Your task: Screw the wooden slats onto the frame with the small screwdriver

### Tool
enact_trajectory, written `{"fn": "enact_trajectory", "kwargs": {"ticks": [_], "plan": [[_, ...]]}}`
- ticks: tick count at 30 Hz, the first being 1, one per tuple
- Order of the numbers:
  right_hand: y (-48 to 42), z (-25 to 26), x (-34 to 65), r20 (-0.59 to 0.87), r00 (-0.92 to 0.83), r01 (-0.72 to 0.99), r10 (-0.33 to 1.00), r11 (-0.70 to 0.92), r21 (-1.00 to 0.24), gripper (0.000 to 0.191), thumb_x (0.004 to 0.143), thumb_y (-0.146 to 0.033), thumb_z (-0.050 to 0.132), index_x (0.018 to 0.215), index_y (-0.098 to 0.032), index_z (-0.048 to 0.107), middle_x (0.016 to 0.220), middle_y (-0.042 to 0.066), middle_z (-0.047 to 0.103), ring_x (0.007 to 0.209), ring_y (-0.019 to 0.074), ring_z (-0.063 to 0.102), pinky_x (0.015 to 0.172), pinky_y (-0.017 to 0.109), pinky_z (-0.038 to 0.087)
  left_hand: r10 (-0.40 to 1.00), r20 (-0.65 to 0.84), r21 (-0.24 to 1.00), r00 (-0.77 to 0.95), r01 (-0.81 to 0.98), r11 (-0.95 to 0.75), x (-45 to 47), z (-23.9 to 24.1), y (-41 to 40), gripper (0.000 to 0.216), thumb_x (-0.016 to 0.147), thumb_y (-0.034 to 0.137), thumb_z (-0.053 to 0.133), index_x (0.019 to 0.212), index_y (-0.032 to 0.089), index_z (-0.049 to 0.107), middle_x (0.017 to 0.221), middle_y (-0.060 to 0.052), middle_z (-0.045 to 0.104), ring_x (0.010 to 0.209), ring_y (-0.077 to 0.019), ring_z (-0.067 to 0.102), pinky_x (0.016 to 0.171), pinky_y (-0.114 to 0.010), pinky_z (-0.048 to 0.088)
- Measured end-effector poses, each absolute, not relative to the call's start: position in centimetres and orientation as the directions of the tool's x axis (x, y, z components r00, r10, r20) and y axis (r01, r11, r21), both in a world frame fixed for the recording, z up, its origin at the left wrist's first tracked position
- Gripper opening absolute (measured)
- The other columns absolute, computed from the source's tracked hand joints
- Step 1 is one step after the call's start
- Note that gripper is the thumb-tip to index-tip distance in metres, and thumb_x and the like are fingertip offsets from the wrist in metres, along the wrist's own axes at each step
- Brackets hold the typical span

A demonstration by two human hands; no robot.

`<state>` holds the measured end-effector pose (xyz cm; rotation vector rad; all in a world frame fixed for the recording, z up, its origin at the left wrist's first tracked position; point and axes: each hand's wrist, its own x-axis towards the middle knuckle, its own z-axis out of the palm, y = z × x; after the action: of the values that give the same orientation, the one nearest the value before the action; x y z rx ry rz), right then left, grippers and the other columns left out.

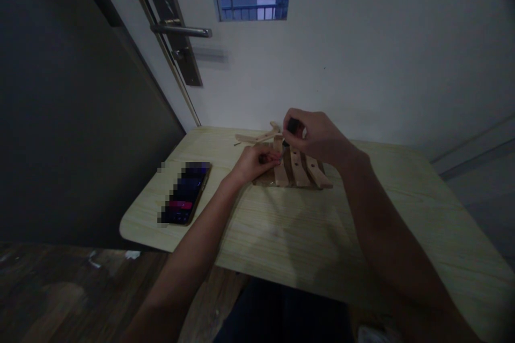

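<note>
My right hand (317, 131) is wrapped round the black and red handle of a screwdriver (295, 127), which slants down toward the wooden pieces. My left hand (254, 163) is closed in a pinch at the leftmost pale wooden piece (280, 176), near the screwdriver's lower end. What sits between its fingertips is too small to make out. Beside that piece lie a middle wooden piece (300, 174) and a right one (317, 174), both with dark holes or screw heads. All three rest across a flat brown board (265, 181), partly hidden by my left hand.
Behind my left hand lie loose wooden pieces (253, 138) and a small thin screw or nail (237, 144). A phone (189, 190) is on the left of the light wood table (257, 236). A white door with a metal handle (185, 31) stands at the table's far edge.
</note>
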<state>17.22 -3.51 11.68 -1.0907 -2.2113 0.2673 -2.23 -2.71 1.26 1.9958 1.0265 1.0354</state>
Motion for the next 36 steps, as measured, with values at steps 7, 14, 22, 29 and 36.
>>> {"fn": "enact_trajectory", "kwargs": {"ticks": [7,14,22,29,36], "plan": [[-3.5,11.7,17.2,0.488,-0.418,0.643,0.766,0.629,-0.437,0.005,0.081,-0.026,0.056,0.08,-0.022,0.054,0.068,-0.001,0.057,0.062,0.0137,0.05,0.063,0.028,0.036,0.854,0.36,0.781,0.374,0.38,-0.496,-2.3,1.0,-2.6,0.015,0.083,0.024,0.076,0.093,0.013,0.079,0.08,-0.007,0.076,0.07,-0.0153,0.067,0.065,-0.026,0.053],[-3.6,11.8,17.2,0.475,-0.424,0.658,0.771,0.623,-0.423,0.004,0.081,-0.026,0.056,0.081,-0.021,0.056,0.07,0.0,0.058,0.062,0.0137,0.051,0.065,0.028,0.037,0.84,0.376,0.731,0.391,0.432,-0.528,-2.4,1.2,-2.5,0.012,0.083,0.026,0.076,0.089,0.016,0.078,0.079,-0.005,0.074,0.071,-0.0146,0.066,0.064,-0.025,0.05],[-4.1,11.6,16.6,0.468,-0.442,0.655,0.765,0.632,-0.415,0.006,0.085,-0.026,0.059,0.086,-0.021,0.056,0.07,0.0,0.058,0.064,0.0151,0.051,0.064,0.029,0.037,0.81,0.404,0.712,0.425,0.411,-0.57,-2.5,1.4,-2.6,0.012,0.085,0.026,0.075,0.089,0.016,0.079,0.083,-0.006,0.076,0.075,-0.0167,0.068,0.069,-0.027,0.052],[-4.9,9.7,16.2,0.535,-0.396,0.6,0.746,0.651,-0.465,0.018,0.09,-0.03,0.06,0.105,-0.021,0.056,0.078,0.001,0.061,0.067,0.0163,0.055,0.067,0.03,0.042,0.816,0.392,0.728,0.425,0.399,-0.557,-2.7,1.5,-2.5,0.007,0.084,0.022,0.074,0.087,0.017,0.079,0.085,-0.005,0.079,0.077,-0.0171,0.071,0.074,-0.027,0.054],[-6.8,7.1,15.9,0.529,-0.196,0.543,0.826,0.54,-0.643,0.044,0.098,-0.031,0.049,0.14,-0.023,0.041,0.094,0.005,0.067,0.076,0.0198,0.066,0.073,0.034,0.054,0.781,0.449,0.704,0.435,0.366,-0.609,-2.8,0.9,-1.9,0.006,0.084,0.02,0.076,0.088,0.017,0.079,0.091,-0.006,0.08,0.086,-0.0188,0.073,0.083,-0.03,0.056]]}}
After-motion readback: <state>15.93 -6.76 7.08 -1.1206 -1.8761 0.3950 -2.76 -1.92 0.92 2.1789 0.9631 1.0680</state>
